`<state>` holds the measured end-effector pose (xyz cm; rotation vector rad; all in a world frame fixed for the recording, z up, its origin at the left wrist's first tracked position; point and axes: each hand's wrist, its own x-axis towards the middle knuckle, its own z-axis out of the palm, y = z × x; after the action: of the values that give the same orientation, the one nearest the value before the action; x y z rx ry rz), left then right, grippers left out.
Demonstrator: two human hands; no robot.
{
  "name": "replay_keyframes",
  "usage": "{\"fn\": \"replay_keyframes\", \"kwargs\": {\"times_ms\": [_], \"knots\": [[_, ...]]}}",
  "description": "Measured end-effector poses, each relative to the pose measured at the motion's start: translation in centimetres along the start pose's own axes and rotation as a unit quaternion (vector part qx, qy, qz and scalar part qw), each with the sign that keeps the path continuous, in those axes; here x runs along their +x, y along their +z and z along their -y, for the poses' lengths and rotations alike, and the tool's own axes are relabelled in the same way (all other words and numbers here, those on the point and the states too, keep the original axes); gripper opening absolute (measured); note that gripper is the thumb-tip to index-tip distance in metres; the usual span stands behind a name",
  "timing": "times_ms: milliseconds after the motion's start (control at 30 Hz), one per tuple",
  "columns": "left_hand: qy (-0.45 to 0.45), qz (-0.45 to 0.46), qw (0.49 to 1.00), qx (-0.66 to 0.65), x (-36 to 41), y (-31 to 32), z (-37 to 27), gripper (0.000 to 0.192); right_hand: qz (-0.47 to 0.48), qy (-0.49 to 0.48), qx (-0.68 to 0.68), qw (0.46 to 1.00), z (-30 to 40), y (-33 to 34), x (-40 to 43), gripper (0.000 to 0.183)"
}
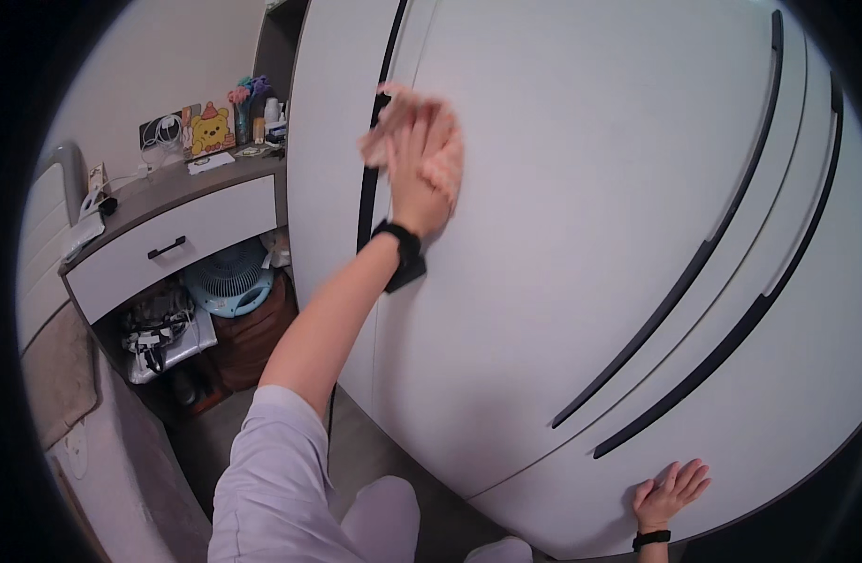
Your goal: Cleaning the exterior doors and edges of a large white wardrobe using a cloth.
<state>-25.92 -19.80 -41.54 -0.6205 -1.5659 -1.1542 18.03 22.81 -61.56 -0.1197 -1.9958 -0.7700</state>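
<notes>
My left hand (420, 179) presses a pink and white cloth (445, 158) flat against a white wardrobe door (543, 197), close to a long black handle strip (367, 200). The cloth bunches around the fingers and looks slightly blurred. A black band with a dark device is on that wrist. Low on the right, my right hand (670, 492) rests with spread fingers on the white door surface and holds nothing; it also wears a black wristband. Between the hands and further right run two long curved black handles (709, 243).
Left of the wardrobe stands a desk with a white drawer (177, 243), bearing a cartoon bear picture (209, 132), cables and a vase of flowers (243, 116). Beneath are a blue fan (230, 278) and bagged items. A bed (131, 450) edges the lower left.
</notes>
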Motion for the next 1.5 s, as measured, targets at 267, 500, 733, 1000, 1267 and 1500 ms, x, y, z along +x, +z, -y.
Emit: {"fn": "replay_keyframes", "kwargs": {"times_ms": [267,500,733,1000,1267,1500], "knots": [[0.339,0.188,0.920,0.055,-15.1,1.0,-4.7,0.034,-0.004,-0.007,0.002,1.000,0.4,0.1,0.2,0.069],[0.180,-0.006,0.979,0.096,2.3,-0.4,-7.4,0.055,0.007,-0.001,-0.003,1.000,-0.2,-0.9,0.2,0.072],[0.054,0.026,0.988,0.144,-17.3,-0.5,-0.1,0.052,0.002,-0.007,-0.013,1.000,-0.5,-0.9,0.4,0.071],[0.143,0.084,0.982,0.094,-15.0,0.3,-4.8,0.048,0.025,-0.005,-0.019,0.999,-0.1,-0.8,0.2,0.070],[0.087,0.023,0.972,0.218,-11.6,-0.7,0.4,0.048,-0.003,-0.005,-0.017,1.000,-0.4,-0.4,0.5,0.072],[-0.200,-0.088,0.972,0.089,-39.8,1.2,11.1,0.054,-0.003,-0.003,-0.025,1.000,-0.1,-0.2,0.5,0.073]]}}
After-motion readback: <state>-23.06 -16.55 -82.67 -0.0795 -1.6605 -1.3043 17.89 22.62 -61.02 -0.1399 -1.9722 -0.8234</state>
